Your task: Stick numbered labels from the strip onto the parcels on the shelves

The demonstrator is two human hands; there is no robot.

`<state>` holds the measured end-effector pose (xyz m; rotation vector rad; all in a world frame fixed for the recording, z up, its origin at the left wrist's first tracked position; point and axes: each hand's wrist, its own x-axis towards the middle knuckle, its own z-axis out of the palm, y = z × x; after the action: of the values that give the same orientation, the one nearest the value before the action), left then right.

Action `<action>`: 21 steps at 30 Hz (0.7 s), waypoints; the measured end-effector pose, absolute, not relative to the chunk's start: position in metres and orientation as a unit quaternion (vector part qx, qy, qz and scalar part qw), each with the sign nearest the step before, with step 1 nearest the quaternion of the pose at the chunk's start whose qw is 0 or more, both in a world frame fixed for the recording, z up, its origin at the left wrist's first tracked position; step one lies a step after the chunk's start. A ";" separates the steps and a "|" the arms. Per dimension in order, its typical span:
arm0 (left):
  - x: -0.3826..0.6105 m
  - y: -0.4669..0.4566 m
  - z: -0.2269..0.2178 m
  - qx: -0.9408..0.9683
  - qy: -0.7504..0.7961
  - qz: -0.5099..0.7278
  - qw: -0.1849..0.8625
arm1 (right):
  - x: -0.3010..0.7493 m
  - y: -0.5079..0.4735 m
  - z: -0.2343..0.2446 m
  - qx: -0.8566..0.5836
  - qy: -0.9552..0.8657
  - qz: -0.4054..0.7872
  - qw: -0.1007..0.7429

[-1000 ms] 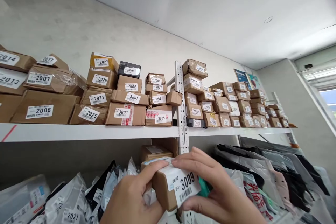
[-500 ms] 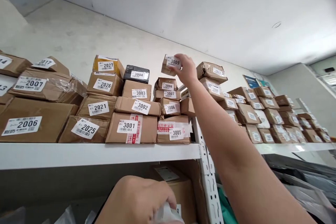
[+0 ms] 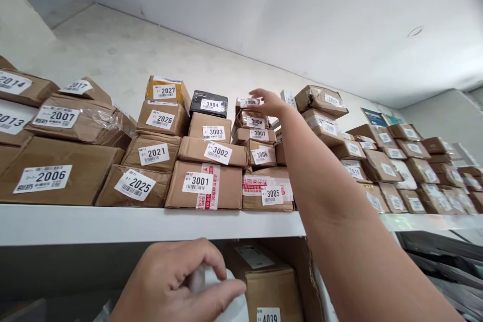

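Square up the small brown cardboard box before your gripping right hand loosens, your left hand clutching a rounded white object.

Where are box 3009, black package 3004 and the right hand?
Box 3009 [image 3: 246, 102]: head view, on its label.
Black package 3004 [image 3: 210, 104]: head view, on its label.
Right hand [image 3: 272, 103]: head view, on its middle.

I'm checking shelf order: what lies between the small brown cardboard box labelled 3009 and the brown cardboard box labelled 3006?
In the head view, below box 3009 lie a brown cardboard box labelled 3008, then a brown cardboard box labelled 3007.
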<state>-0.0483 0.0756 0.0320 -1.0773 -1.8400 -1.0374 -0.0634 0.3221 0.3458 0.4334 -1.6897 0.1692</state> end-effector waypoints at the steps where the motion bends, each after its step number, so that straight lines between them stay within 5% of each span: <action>1: -0.047 0.074 0.034 -0.404 -0.711 -0.436 0.376 | -0.057 0.319 0.334 0.204 -0.711 0.086 0.668; 4: -0.042 0.072 0.040 -0.369 -0.667 -0.507 0.402 | -0.034 0.297 0.265 0.320 -0.640 0.156 0.680; 8: -0.040 0.076 0.045 -0.349 -0.595 -0.593 0.414 | -0.009 0.261 0.122 0.521 -0.751 0.261 0.310; 10: -0.042 0.080 0.044 -0.358 -0.580 -0.621 0.386 | -0.006 0.248 0.060 0.491 -0.744 0.383 0.240; 14: -0.043 0.081 0.037 -0.385 -0.647 -0.562 0.342 | -0.016 0.242 -0.001 0.403 -0.650 0.592 0.256; 21: -0.040 0.082 0.010 -0.422 -0.752 -0.442 0.249 | -0.013 0.252 -0.012 0.339 -0.601 0.596 0.411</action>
<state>-0.0403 0.0816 0.0098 -1.1487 -2.0476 -1.2045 -0.0134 0.2521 -0.0124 0.8534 -1.5132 1.5005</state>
